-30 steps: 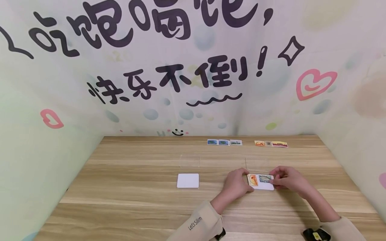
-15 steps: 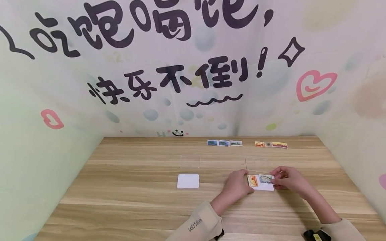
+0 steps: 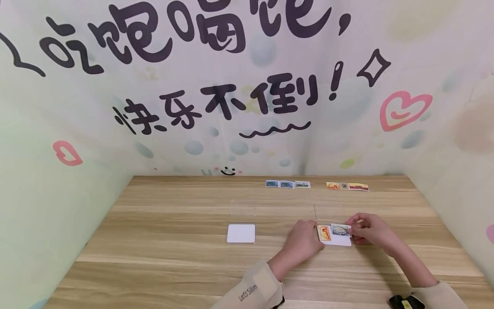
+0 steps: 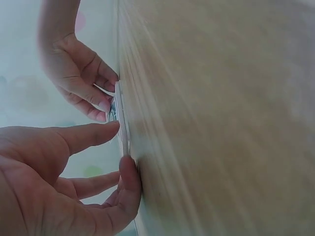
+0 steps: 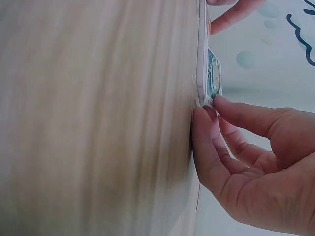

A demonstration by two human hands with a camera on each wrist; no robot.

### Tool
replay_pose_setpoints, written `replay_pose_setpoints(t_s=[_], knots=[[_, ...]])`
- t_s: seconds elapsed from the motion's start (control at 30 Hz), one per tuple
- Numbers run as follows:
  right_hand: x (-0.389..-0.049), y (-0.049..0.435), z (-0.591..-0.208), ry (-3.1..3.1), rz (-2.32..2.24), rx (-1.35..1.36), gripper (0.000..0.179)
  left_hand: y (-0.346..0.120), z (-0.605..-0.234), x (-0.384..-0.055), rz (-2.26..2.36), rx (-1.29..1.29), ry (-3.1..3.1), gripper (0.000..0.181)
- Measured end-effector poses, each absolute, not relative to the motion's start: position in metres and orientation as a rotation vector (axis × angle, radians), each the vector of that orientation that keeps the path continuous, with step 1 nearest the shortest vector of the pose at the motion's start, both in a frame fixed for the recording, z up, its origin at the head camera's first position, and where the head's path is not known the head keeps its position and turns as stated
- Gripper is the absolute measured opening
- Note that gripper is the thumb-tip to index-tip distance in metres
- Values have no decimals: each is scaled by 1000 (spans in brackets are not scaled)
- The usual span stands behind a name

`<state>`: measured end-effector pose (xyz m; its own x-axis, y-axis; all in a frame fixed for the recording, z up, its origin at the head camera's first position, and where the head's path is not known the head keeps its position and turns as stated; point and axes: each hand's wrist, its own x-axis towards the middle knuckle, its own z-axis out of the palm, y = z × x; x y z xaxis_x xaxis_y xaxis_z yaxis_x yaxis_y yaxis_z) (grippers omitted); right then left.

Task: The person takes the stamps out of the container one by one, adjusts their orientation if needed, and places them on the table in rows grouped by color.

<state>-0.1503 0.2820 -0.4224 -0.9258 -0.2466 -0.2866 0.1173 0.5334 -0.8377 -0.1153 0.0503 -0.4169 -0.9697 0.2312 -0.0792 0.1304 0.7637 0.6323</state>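
Note:
In the head view a white card (image 3: 336,241) with rounded corners lies on the table. An orange stamp (image 3: 324,233) sits on its left part, and a grey-green stamp (image 3: 341,230) overlies its right part. My right hand (image 3: 368,231) pinches the grey-green stamp at its right edge; from the right wrist, this stamp (image 5: 213,73) leans up off the card. At the card's left end my left hand (image 3: 302,241) holds the card between thumb and fingers. One left finger (image 4: 110,129) reaches over the card's face in the left wrist view.
Three blue-toned stamps (image 3: 287,184) lie in a row at the back. Another row holds orange, grey and red-yellow stamps (image 3: 359,187). Two clear plastic sheets (image 3: 244,207) lie farther forward, and a second white card (image 3: 241,233) is on the left. A printed cloth backdrop stands behind the table.
The grey-green stamp has shifted very slightly in the right fingers, and the left hand's thumb has drawn in a little at the card's front left corner. The rest stays put.

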Motion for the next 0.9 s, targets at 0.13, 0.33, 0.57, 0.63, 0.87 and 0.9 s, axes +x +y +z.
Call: replay_pose_setpoints(t_s=[0.13, 0.33, 0.57, 0.63, 0.87, 0.9], knots=[[-150, 284, -424, 2391, -1370, -110, 25, 49, -415, -112, 933, 341, 2848, 39], [-150, 286, -424, 2388, -1378, -123, 25, 48, -415, -104, 841, 383, 2872, 37], [-149, 285, -422, 2390, -1377, -121, 26, 47, -413, -95, 531, 591, 2915, 49], [-148, 285, -421, 2391, -1375, -121, 26, 47, -412, -92, 485, 632, 2911, 53], [-149, 284, -422, 2385, -1388, -128, 27, 46, -409, -86, 380, 724, 2892, 66], [-149, 284, -422, 2386, -1388, -128, 27, 46, -409, -86, 359, 741, 2885, 67]])
